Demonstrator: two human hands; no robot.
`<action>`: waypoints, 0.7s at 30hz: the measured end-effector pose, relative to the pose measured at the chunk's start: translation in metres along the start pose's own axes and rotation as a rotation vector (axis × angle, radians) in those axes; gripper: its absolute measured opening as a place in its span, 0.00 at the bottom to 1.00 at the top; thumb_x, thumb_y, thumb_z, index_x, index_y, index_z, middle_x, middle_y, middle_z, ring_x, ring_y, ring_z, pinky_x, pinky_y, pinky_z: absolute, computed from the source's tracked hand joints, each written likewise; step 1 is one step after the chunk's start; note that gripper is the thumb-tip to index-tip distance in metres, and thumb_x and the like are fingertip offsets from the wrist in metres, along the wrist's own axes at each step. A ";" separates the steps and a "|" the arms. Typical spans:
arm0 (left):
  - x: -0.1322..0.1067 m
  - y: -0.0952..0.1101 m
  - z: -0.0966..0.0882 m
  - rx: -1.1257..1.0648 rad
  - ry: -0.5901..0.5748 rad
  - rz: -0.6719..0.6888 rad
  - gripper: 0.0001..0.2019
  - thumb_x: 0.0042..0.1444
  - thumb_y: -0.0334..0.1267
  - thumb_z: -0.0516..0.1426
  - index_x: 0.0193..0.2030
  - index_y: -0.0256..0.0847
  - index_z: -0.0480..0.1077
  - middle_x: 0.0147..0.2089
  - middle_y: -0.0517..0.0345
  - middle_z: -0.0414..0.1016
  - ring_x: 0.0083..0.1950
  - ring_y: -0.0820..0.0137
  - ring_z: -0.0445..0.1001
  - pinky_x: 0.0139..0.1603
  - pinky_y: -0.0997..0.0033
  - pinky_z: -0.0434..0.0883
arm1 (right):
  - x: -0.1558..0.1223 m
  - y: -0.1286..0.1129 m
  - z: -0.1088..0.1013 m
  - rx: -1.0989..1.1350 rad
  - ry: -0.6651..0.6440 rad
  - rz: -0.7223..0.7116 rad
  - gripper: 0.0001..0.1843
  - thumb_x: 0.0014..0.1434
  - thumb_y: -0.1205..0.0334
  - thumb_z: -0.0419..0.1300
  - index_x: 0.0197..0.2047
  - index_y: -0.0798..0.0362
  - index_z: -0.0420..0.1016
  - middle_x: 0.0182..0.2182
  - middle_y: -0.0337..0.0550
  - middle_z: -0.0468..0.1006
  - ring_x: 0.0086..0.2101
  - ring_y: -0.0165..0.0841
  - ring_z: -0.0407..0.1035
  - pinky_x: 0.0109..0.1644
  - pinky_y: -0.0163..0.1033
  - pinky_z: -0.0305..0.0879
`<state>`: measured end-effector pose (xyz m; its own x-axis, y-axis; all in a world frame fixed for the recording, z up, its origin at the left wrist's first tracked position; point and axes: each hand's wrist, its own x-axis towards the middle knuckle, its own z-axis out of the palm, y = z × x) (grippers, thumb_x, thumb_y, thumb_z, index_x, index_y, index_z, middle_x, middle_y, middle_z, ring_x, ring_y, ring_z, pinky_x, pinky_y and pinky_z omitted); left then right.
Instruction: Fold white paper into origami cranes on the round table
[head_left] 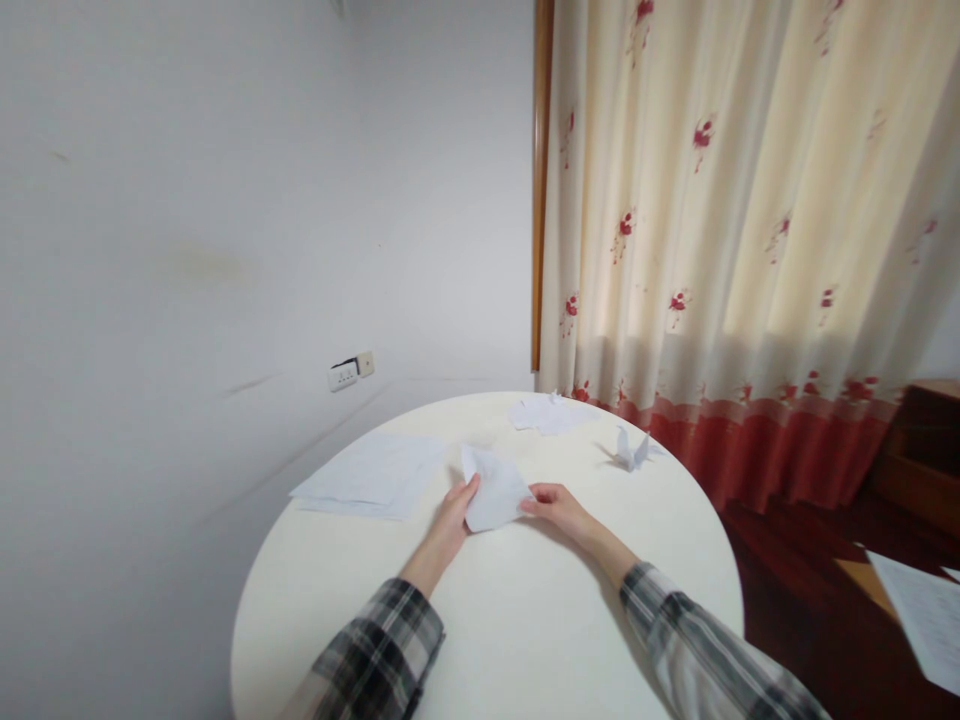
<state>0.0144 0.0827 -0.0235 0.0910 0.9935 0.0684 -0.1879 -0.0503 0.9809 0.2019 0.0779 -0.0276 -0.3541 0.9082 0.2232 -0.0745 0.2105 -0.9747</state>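
Room along near tabletop (517, 630); paper stack (367, 478) bars left, paper crane (632, 454) right.

Soft light glows through the curtain (750, 200) on the right. The wall (187, 200) looks gray, and the floor (795, 560) is very dark. Faint shadows lie on the table (300, 580). The held paper (495, 495) looks pale and a bit blurry, and the picture's edges look stretched.

White paper (495, 495), plaid sleeves (386, 635), red-flowered cream curtain (739, 240)
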 end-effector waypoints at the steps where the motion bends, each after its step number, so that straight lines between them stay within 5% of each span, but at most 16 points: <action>1: 0.001 -0.002 -0.002 0.066 0.053 0.048 0.21 0.51 0.50 0.53 0.42 0.33 0.68 0.39 0.48 0.76 0.40 0.65 0.74 0.41 0.68 0.69 | 0.000 -0.001 0.001 0.013 0.017 0.017 0.22 0.36 0.45 0.65 0.24 0.58 0.70 0.23 0.39 0.71 0.26 0.27 0.63 0.34 0.34 0.57; 7: 0.003 0.001 -0.015 0.773 0.340 0.141 0.20 0.53 0.52 0.47 0.25 0.37 0.68 0.25 0.54 0.74 0.31 0.66 0.72 0.29 0.72 0.63 | 0.006 0.002 -0.003 -0.085 0.225 -0.025 0.23 0.40 0.43 0.60 0.16 0.54 0.60 0.15 0.33 0.60 0.20 0.24 0.52 0.25 0.32 0.48; 11: -0.003 0.008 -0.014 1.131 0.351 0.079 0.20 0.51 0.53 0.49 0.20 0.40 0.66 0.24 0.54 0.72 0.29 0.66 0.71 0.27 0.72 0.59 | 0.010 0.008 -0.009 -0.245 0.339 -0.023 0.18 0.42 0.49 0.58 0.16 0.54 0.61 0.16 0.35 0.61 0.20 0.25 0.53 0.25 0.32 0.48; 16: -0.005 0.008 -0.012 1.350 0.305 0.021 0.16 0.49 0.51 0.52 0.21 0.41 0.67 0.26 0.52 0.73 0.32 0.63 0.72 0.29 0.71 0.59 | 0.005 0.006 -0.011 -0.701 0.424 0.029 0.09 0.46 0.62 0.54 0.18 0.54 0.65 0.19 0.39 0.67 0.23 0.28 0.57 0.27 0.32 0.48; 21: -0.004 0.006 -0.010 1.444 0.251 0.208 0.08 0.50 0.42 0.53 0.29 0.40 0.67 0.32 0.54 0.74 0.38 0.65 0.71 0.39 0.69 0.62 | 0.001 0.003 -0.011 -0.918 0.409 0.070 0.05 0.46 0.64 0.55 0.22 0.55 0.68 0.24 0.43 0.71 0.26 0.29 0.60 0.29 0.33 0.48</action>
<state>0.0031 0.0800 -0.0199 -0.0107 0.9395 0.3424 0.9504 -0.0969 0.2955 0.2117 0.0839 -0.0303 0.0300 0.9472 0.3193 0.7420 0.1929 -0.6421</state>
